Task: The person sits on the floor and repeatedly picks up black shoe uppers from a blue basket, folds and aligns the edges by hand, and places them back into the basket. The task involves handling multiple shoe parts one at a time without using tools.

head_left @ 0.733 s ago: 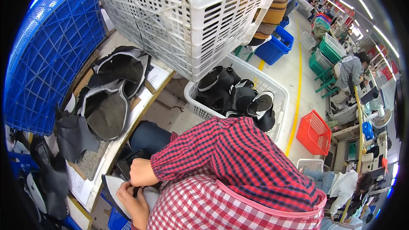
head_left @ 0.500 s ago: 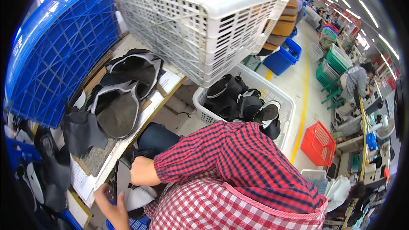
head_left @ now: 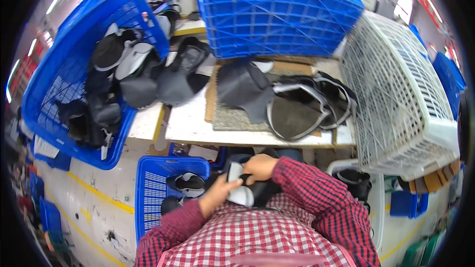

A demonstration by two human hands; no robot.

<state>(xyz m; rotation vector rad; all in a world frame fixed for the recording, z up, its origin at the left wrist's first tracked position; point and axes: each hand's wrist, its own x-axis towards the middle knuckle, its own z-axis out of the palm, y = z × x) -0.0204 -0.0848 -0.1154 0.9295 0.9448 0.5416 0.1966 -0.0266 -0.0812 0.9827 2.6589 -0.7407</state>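
White and black show on the piece (head_left: 240,194) between my hands, which I hold off the bench (head_left: 190,127), just in front of its front edge and left of that edge's middle. My left hand (head_left: 217,195) is clamped on the piece's left side, thumb across the pale face; the fingers behind are hidden. My right hand (head_left: 261,168) has its fingers curled together, gripping the upper right part, slightly blurred.

On the bench, a flat black piece (head_left: 242,89) lies on a grey mat (head_left: 235,122), toward the left end. Right of it, a dark pale-rimmed upper (head_left: 293,118) reaches near the front edge, with another upper (head_left: 337,96) touching it behind. A blue crate (head_left: 282,20) stands tipped along the back edge, its base facing me; a white crate (head_left: 396,99) leans at the right end. Beyond the left end, a blue basket (head_left: 37,101) holds black and pale pieces.
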